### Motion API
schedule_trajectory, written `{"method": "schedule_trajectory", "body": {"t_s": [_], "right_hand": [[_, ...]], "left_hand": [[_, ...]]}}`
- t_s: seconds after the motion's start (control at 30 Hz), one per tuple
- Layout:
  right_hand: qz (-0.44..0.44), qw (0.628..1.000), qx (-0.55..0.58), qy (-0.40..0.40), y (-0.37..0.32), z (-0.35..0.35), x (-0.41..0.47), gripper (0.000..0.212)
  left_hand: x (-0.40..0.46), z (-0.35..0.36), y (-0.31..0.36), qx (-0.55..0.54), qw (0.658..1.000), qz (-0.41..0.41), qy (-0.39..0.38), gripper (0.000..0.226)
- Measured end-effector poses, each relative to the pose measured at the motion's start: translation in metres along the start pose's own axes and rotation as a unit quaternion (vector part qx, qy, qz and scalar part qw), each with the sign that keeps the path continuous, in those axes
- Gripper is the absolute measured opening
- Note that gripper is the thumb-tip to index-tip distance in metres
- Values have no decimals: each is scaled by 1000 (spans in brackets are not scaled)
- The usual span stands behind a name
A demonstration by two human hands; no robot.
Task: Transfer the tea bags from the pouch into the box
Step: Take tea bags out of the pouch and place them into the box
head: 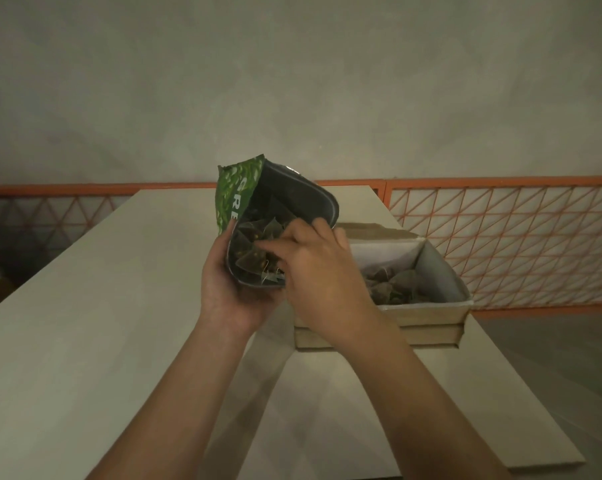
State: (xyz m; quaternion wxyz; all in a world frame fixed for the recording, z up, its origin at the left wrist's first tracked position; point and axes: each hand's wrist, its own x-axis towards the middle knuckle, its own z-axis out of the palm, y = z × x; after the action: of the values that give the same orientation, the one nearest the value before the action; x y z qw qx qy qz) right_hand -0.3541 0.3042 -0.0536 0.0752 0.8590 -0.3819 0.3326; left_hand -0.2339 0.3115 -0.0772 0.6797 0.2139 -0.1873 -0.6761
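Note:
A green pouch (pixel 239 192) with white lettering is held up above the table, its mouth gaping toward me. My left hand (pixel 226 292) grips it from below and on the left side. Several pyramid tea bags (pixel 249 252) lie inside the pouch. My right hand (pixel 313 268) reaches into the pouch mouth, its fingers curled among the tea bags; whether they pinch one is hidden. To the right stands an open cardboard box (pixel 441 268) with a pale lining, holding several tea bags (pixel 399 285).
The box rests on its flat lid (pixel 427 336) on a pale wooden table (pixel 85 323). The table's right edge runs close beside the box. An orange lattice railing (pixel 521 233) stands behind, with a plain wall above it.

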Motion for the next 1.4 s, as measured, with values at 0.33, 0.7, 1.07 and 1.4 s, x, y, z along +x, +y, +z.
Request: {"method": "schedule_trajectory", "body": {"t_s": [0.33,0.7,1.07,1.4], "right_hand": [[17,1000,-1,-16,-5,9,-3,13],[189,879,403,169,32,-33,-13,11],[303,834,409,214,101,-37,-32,15],[249,953,160,-60,106,-12,-38,30]], "left_hand": [[-1,-4,2,-10,1000,-11,6,51],[-2,-1,1,-24,999,-23,-12,52],[-6,2,-2,-40,998,-23,-48,50],[-10,8,-4,-26,998,-18,-45,44]]}}
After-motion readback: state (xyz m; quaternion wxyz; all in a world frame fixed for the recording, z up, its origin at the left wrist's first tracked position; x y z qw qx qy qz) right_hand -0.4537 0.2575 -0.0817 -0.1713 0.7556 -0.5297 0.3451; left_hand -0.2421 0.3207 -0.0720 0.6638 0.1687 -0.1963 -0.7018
